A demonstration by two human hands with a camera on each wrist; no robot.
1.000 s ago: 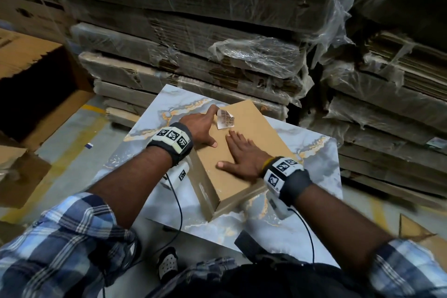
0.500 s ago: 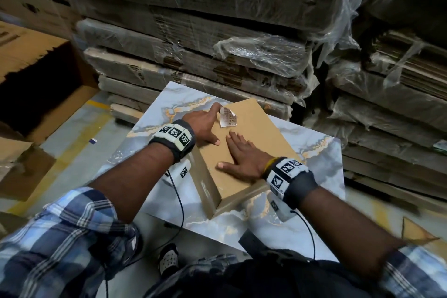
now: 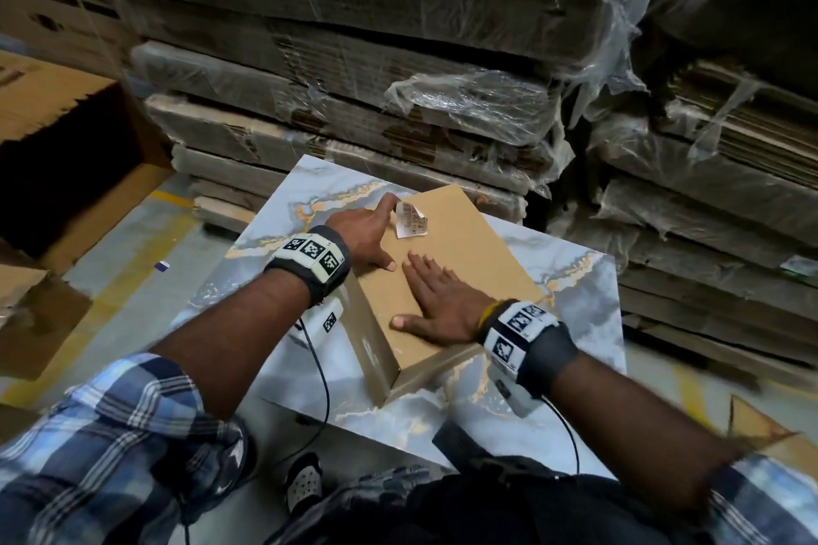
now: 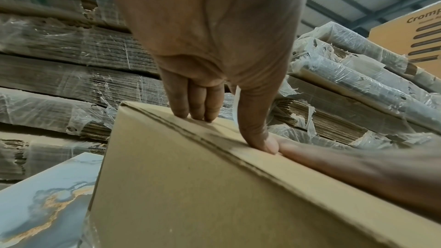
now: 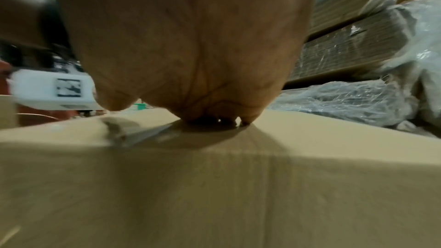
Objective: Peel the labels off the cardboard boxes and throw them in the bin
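Note:
A plain brown cardboard box (image 3: 464, 243) lies on a marble-patterned slab (image 3: 575, 279). Near its far left corner a white printed label (image 3: 411, 222) is partly lifted and curls upward. My left hand (image 3: 376, 235) rests at that corner with the index finger beside the raised label and the thumb flat on the box top. In the left wrist view my left hand (image 4: 232, 131) has straight fingers on the box (image 4: 214, 195) edge, with the label (image 4: 235, 105) a white strip behind the thumb. My right hand (image 3: 436, 301) lies flat on the box top, palm (image 5: 190, 63) down on the box (image 5: 214, 186).
Plastic-wrapped stacks of flattened cardboard (image 3: 354, 80) rise close behind and to the right of the slab. A large open carton (image 3: 66, 173) with a dark inside stands at the left. Grey floor with a yellow line (image 3: 133, 261) lies between it and the slab.
Only the view has swayed slightly. Both hands, the box and the lifted label keep their places.

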